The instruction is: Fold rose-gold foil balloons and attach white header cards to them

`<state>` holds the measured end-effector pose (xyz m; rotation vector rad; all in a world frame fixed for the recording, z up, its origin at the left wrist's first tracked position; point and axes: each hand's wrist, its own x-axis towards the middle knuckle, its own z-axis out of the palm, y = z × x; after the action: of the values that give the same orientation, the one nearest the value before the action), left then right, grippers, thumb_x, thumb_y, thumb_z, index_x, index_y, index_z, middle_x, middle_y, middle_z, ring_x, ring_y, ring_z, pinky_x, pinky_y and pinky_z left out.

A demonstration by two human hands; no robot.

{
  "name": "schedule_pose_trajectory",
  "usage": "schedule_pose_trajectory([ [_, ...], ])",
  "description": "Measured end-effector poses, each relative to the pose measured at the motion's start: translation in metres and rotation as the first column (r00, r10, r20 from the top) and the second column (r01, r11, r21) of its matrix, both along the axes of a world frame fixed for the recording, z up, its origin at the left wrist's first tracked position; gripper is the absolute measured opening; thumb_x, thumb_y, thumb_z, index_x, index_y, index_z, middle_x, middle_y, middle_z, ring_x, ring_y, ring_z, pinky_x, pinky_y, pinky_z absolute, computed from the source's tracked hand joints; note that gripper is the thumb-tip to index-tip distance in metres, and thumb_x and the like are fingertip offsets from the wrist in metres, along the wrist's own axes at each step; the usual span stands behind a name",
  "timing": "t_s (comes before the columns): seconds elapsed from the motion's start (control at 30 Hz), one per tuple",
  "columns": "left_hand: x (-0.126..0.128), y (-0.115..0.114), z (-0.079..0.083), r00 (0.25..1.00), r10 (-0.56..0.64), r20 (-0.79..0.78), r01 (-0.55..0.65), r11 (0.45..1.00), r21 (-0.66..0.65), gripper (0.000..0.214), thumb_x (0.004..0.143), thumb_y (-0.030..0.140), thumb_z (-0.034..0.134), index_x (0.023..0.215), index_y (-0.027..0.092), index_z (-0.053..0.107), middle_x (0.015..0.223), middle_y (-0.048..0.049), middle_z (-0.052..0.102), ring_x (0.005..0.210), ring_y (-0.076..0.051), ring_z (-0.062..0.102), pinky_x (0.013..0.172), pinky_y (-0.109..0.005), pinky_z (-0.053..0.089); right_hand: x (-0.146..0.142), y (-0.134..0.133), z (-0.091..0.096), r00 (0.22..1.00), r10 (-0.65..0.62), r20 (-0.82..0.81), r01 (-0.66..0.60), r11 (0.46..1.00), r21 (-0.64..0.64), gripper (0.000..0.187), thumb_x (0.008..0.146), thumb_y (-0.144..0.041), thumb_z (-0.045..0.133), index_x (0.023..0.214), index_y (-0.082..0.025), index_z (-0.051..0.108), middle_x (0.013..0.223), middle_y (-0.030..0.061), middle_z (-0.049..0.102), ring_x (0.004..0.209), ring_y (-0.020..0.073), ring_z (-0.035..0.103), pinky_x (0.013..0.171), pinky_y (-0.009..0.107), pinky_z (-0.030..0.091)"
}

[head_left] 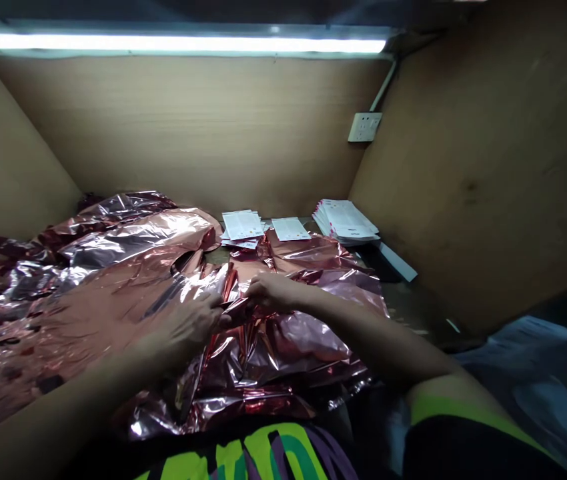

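Shiny rose-pink foil (308, 333), creased and gathered, spreads under and between my hands; it looks like flat, unfilled foil balloons. My right hand (271, 292) is closed in a pinch on a fold of it near the middle of the table. Just to the left and slightly nearer to me, my left hand (202, 321) grips the same fold, thumb and fingers pressed together. The bit of foil between the two hands is bunched and dark, and the fingertips partly hide it.
More foil (88, 300) is heaped across the left side. Printed white cards (242, 225) lie at the back, beside a single card (290, 229) and a taller stack (347, 220) to the right. Wooden panels enclose the table; a socket (365, 127) sits in the back corner. Clear plastic lies at lower right.
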<state>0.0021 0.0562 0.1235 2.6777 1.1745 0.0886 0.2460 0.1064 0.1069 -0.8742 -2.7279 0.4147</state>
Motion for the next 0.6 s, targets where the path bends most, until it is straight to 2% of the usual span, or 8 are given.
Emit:
schedule_pose_trajectory([
  [0.07, 0.003, -0.004, 0.003, 1.000, 0.014, -0.019, -0.014, 1.000, -0.008, 0.039, 0.100, 0.039, 0.028, 0.091, 0.018, 0.060, 0.095, -0.0060, 0.057, 0.068, -0.015, 0.049, 0.062, -0.030, 0.036, -0.003, -0.003, -0.007, 1.000, -0.012, -0.008, 0.012, 1.000, 0.028, 0.020, 0.086, -0.021, 0.064, 0.102, -0.018, 0.074, 0.088, 0.0069, 0.067, 0.075, 0.0156, 0.058, 0.064, 0.024, 0.038],
  [0.13, 0.006, -0.006, 0.004, 0.999, 0.041, 0.017, -0.041, 0.999, 0.019, 0.032, 0.097, 0.040, 0.036, 0.107, 0.019, 0.058, 0.101, -0.0071, 0.057, 0.075, -0.017, 0.053, 0.065, -0.030, 0.039, -0.005, -0.005, -0.011, 0.999, -0.040, -0.012, 0.041, 0.997, 0.061, 0.020, 0.085, -0.020, 0.064, 0.102, -0.018, 0.074, 0.088, 0.0071, 0.068, 0.074, 0.0156, 0.057, 0.062, 0.024, 0.037],
  [0.2, 0.009, -0.004, 0.001, 0.997, 0.033, 0.074, -0.036, 0.999, 0.038, 0.032, 0.095, 0.036, 0.042, 0.122, 0.021, 0.052, 0.106, -0.0072, 0.057, 0.083, -0.019, 0.055, 0.070, -0.030, 0.042, -0.007, -0.007, -0.013, 0.999, -0.045, -0.011, 0.046, 0.996, 0.081, 0.020, 0.084, -0.018, 0.064, 0.101, -0.019, 0.075, 0.086, 0.0073, 0.068, 0.074, 0.0161, 0.057, 0.062, 0.024, 0.037],
  [0.23, 0.010, -0.001, -0.002, 0.996, 0.013, 0.086, -0.018, 0.999, 0.052, 0.032, 0.094, 0.033, 0.043, 0.123, 0.021, 0.052, 0.106, -0.0072, 0.058, 0.086, -0.020, 0.056, 0.071, -0.030, 0.043, -0.008, -0.007, -0.014, 0.999, -0.042, -0.013, 0.043, 0.995, 0.089, 0.021, 0.085, -0.018, 0.063, 0.102, -0.019, 0.075, 0.086, 0.0074, 0.068, 0.074, 0.0164, 0.057, 0.063, 0.025, 0.038],
  [0.33, 0.011, 0.011, -0.016, 0.998, -0.037, 0.045, 0.031, 0.991, 0.134, 0.028, 0.096, 0.030, 0.037, 0.106, 0.018, 0.061, 0.097, -0.0082, 0.062, 0.084, -0.022, 0.056, 0.071, -0.033, 0.043, -0.010, -0.006, -0.017, 0.999, -0.035, -0.011, 0.036, 0.995, 0.096, 0.022, 0.086, -0.018, 0.062, 0.103, -0.020, 0.074, 0.086, 0.0073, 0.068, 0.074, 0.0162, 0.058, 0.065, 0.024, 0.040],
  [0.4, 0.011, 0.017, -0.027, 0.999, -0.034, 0.026, 0.029, 0.983, 0.180, 0.033, 0.098, 0.033, 0.035, 0.094, 0.018, 0.064, 0.092, -0.0087, 0.063, 0.081, -0.022, 0.057, 0.070, -0.034, 0.043, -0.011, -0.006, -0.021, 0.999, -0.051, 0.001, 0.050, 0.994, 0.099, 0.022, 0.085, -0.018, 0.062, 0.103, -0.021, 0.074, 0.087, 0.0072, 0.068, 0.074, 0.0161, 0.059, 0.065, 0.024, 0.040],
  [0.5, 0.010, 0.018, -0.039, 0.995, -0.022, 0.092, 0.006, 0.984, 0.176, 0.029, 0.098, 0.035, 0.037, 0.097, 0.021, 0.063, 0.094, -0.0070, 0.066, 0.085, -0.021, 0.059, 0.073, -0.033, 0.044, -0.012, -0.008, -0.024, 0.997, -0.063, 0.037, 0.059, 0.993, 0.102, 0.025, 0.080, -0.020, 0.066, 0.104, -0.022, 0.074, 0.087, 0.0076, 0.067, 0.074, 0.0174, 0.058, 0.066, 0.026, 0.041],
  [0.6, 0.009, 0.017, -0.043, 0.989, 0.042, 0.145, -0.064, 0.987, 0.150, 0.023, 0.096, 0.032, 0.041, 0.098, 0.021, 0.060, 0.086, -0.0037, 0.067, 0.078, -0.018, 0.060, 0.068, -0.030, 0.044, -0.014, -0.011, -0.020, 0.995, -0.072, 0.062, 0.068, 0.995, 0.073, 0.030, 0.076, -0.021, 0.069, 0.106, -0.022, 0.073, 0.089, 0.0083, 0.067, 0.075, 0.0187, 0.058, 0.066, 0.027, 0.041],
])
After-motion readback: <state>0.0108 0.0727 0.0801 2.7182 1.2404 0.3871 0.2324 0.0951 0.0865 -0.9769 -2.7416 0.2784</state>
